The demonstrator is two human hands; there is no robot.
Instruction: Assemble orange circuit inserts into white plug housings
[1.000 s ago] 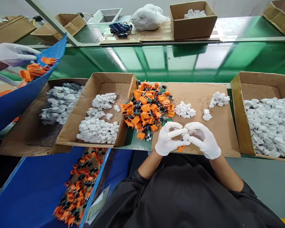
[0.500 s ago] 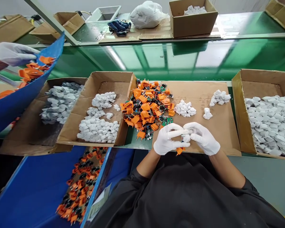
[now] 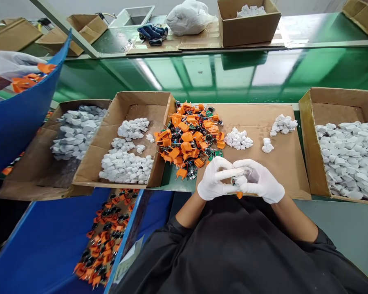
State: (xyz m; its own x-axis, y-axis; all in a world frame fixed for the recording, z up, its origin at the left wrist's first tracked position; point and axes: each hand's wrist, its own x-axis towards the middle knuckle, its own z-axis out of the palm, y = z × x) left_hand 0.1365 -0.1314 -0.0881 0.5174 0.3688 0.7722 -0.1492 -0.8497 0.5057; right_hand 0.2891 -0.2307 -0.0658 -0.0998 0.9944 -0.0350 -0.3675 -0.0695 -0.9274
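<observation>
The glossy, smooth green panel [image 3: 199, 75] at twelve o'clock mirrors light. Matt brown cardboard sheet [image 3: 282, 165] lies at one o'clock; at eleven, smooth orange plastic-looking plug casings [image 3: 186, 136] have metallic pins. Rough, matt white lumps [image 3: 237, 139]; black cloth garment [image 3: 227, 245] at six, matt.

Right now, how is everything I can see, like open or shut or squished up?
Left hand: gloved, closed on the orange-and-white piece
Right hand: gloved, closed on it too
Orange-and-white piece: held, partly hidden
Orange heap: loose, jumbled
Box beside the heap: open, partly filled
Far-right box: open, partly filled
Blue sheet: curved upward
White bag: bulging, can't tell if tied
Dark blue gloves: crumpled
</observation>
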